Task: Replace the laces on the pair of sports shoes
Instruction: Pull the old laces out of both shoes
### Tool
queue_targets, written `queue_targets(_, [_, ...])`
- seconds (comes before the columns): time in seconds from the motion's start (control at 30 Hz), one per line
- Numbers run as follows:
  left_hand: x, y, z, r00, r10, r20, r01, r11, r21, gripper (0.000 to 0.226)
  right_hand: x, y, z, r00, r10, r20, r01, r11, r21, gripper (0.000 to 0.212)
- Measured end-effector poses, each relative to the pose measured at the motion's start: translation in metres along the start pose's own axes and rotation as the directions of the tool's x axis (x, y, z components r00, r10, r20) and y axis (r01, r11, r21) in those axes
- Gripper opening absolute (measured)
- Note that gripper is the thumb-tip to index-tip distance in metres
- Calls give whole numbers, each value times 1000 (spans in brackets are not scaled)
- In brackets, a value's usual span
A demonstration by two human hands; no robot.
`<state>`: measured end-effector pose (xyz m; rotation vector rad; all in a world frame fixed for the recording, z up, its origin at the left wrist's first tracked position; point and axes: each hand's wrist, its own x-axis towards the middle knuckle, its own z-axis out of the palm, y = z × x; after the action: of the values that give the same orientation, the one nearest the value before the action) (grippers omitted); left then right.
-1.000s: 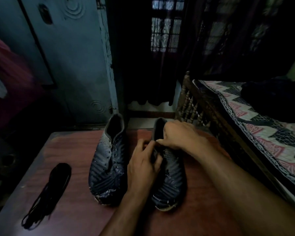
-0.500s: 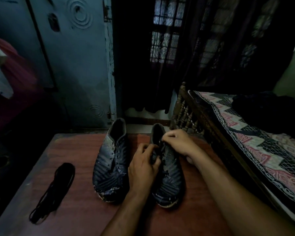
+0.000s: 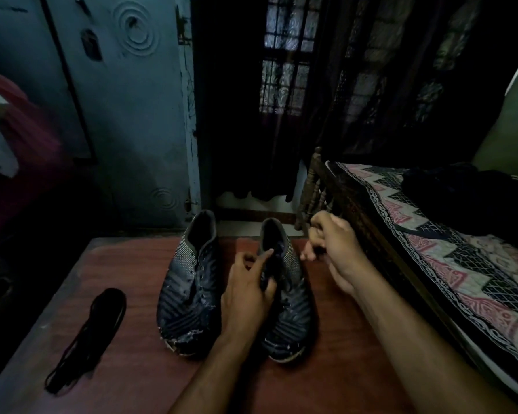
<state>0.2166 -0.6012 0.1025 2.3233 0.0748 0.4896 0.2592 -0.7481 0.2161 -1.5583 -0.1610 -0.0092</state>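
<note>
Shoes of dark striped fabric stand side by side on the reddish counter (image 3: pixel 132 270), toes toward the person. Left hand (image 3: pixel 245 291) pinches the right shoe (image 3: pixel 284 294) at its tongue; right hand (image 3: pixel 329 246), fingers curled, apparently draws lace rightward, across its long axis.

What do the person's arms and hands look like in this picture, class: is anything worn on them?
Both arms are bare from the hands back to the frame's edge: no sleeves show. The left hand and right hand wear no gloves, and no watch, bracelet or band shows at either wrist. In the dim light no rings or markings can be made out on the fingers.
</note>
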Motion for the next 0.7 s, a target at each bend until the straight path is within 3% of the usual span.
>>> queue_targets(0.07, [0,0,0,1000,12,11,-12,1000,-9,57,-1,-13,-3,998,0,68,1,1000,-10,28])
queue_targets(0.13, [1,0,1,999,37,-12,-38,999,-21,50,-2,-16,-6,990,-54,128,81,973,-215,19])
queue_targets(0.2, [1,1,0,996,77,-54,-80,995,-52,41,-4,-8,-11,973,-57,224,174,820,-545,13])
queue_targets(0.23, [2,0,1,991,109,-84,-115,991,-70,37,-5,2,-13,963,0,269,191,703,-685,26])
queue_targets(0.3, [2,-1,3,975,150,-164,-174,975,-139,25,-11,26,-13,947,74,312,232,514,-826,44])
queue_targets(0.33, [2,-1,3,968,133,-211,-176,964,-199,17,-16,35,-10,953,48,299,238,491,-838,42])
queue_targets(0.43, [2,1,2,955,23,-295,-131,927,-353,12,-19,54,-7,986,-104,127,164,607,-778,19])
queue_targets(0.53, [1,3,0,974,-14,-225,-80,911,-404,7,-16,59,-10,995,-93,28,90,766,-636,19])
queue_targets(0.7, [1,0,5,987,150,-56,-158,972,-174,51,-16,36,-11,968,-220,-121,165,920,-356,18])
